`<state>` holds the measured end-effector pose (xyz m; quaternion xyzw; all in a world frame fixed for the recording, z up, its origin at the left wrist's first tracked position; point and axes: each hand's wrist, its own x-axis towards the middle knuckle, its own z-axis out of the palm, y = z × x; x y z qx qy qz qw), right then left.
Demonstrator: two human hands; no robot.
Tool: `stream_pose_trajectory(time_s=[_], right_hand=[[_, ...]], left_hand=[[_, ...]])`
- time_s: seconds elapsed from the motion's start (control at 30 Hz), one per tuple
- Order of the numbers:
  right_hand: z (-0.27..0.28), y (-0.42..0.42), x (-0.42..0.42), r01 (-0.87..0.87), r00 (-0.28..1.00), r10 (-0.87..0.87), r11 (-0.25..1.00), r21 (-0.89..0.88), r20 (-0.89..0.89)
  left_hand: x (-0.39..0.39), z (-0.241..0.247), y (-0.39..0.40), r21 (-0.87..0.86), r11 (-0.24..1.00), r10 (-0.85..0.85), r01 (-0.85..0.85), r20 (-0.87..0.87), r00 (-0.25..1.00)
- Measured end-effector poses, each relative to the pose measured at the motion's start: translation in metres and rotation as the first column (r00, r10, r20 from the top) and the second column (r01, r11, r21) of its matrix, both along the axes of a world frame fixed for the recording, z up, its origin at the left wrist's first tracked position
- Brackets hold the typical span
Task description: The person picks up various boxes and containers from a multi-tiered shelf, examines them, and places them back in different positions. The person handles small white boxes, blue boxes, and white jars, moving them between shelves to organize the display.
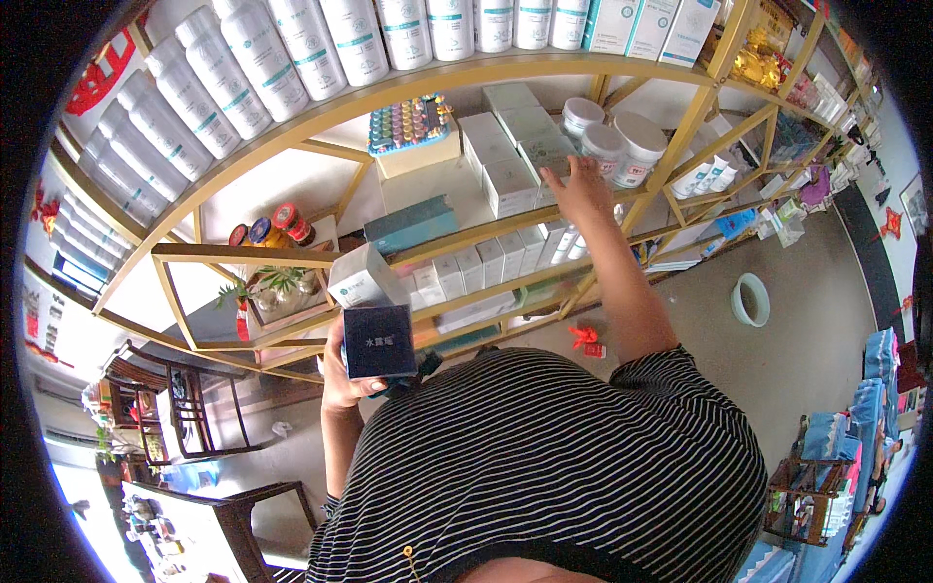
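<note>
My left hand (341,382) grips a dark navy carton (379,342) with writing on its end, close in front of my chest. Just beyond it is a white carton (362,277); whether that hand also supports it cannot be told. My right hand (583,193) reaches onto the middle shelf with fingers apart. Its fingertips lie at a pale carton (545,154) and beside a white lidded tub (603,140); contact is hard to make out. More white cartons (509,186) stand left of that hand, and another white tub (638,142) stands right of it.
Silver-white bottles (255,62) line the upper shelf, whose gold frame (408,73) curves across. A teal box (410,222) and a tray of colourful small items (410,124) sit on the middle shelf. Dark wooden chairs (197,408) stand left. A pale basin (750,299) is on the floor.
</note>
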<state>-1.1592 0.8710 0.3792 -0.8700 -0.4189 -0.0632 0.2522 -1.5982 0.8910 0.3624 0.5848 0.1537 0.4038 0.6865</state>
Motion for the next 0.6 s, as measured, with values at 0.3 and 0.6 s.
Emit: stream_pose_trajectory(time_s=[0.3, 0.6], right_hand=[[-0.028, 0.02, -0.015, 0.155, 0.986, -0.166, 0.946, 0.284, 0.016], [-0.037, 0.024, -0.003, 0.083, 0.989, -0.122, 0.929, 0.36, 0.086]], left_hand=[[0.001, -0.011, -0.001, -0.038, 0.999, 0.001, -0.002, -0.031, 1.0], [-0.001, -0.009, 0.007, 0.0, 1.0, 0.004, -0.004, -0.09, 0.996]])
